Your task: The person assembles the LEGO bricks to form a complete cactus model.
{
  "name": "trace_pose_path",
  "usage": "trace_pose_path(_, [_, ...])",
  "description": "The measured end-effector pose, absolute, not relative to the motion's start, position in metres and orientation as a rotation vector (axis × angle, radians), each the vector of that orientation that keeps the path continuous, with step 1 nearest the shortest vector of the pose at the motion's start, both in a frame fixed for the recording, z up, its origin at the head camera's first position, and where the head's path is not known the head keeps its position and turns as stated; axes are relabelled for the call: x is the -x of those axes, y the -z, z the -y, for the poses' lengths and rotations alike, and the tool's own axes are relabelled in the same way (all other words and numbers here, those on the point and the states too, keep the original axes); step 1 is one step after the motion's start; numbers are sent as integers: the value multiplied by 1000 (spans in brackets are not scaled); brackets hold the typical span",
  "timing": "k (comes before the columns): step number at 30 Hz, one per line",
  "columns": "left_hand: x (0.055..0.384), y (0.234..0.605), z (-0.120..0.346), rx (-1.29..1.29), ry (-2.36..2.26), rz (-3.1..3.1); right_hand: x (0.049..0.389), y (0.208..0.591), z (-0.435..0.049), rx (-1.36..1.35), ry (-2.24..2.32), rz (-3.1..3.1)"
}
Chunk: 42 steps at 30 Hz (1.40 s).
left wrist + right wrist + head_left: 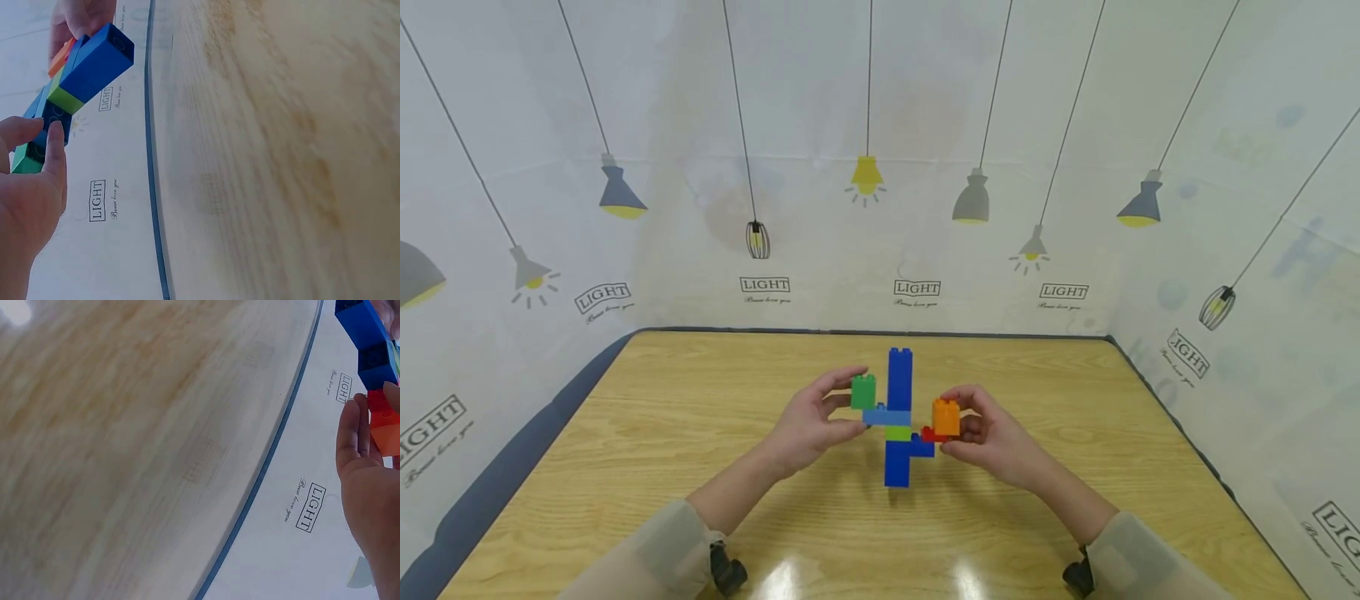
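Note:
Both hands hold one assembled toy brick structure [899, 468] upright over the table. Its column has a tall dark blue top [900, 379], a lime green brick [898, 433] and dark blue bricks below. A light blue brick [891, 417] juts left under a green brick [863, 392]; my left hand [805, 425] grips this arm, thumb low and fingers behind the green brick. On the other side, my right hand [1000, 437] pinches the orange brick [946, 417] and the red brick [382, 409] beneath it. The right hand's fingertips are partly hidden behind the orange brick.
A wood-grain table [700, 542] lies under the hands, with a dark blue edge [760, 332] at its back. White curtains [820, 100] printed with lamps and lettering surround it on three sides. A small black device [727, 571] sits at the left wrist, another [1078, 575] at the right.

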<state>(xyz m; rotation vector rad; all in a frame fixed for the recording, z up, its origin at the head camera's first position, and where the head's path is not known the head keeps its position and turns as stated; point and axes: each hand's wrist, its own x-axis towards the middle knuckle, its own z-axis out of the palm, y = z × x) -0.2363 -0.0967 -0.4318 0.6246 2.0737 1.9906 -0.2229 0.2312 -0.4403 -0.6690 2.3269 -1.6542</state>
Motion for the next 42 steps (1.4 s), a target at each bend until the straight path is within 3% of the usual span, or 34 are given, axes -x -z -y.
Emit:
trace_pose_path(23, [265, 435, 99, -668, -1863, -2183, 238, 440, -226, 598, 1636, -2402])
trace_pose_path(42, [293, 441, 94, -461, -1763, -2332, 268, 443, -224, 494, 1460, -2570])
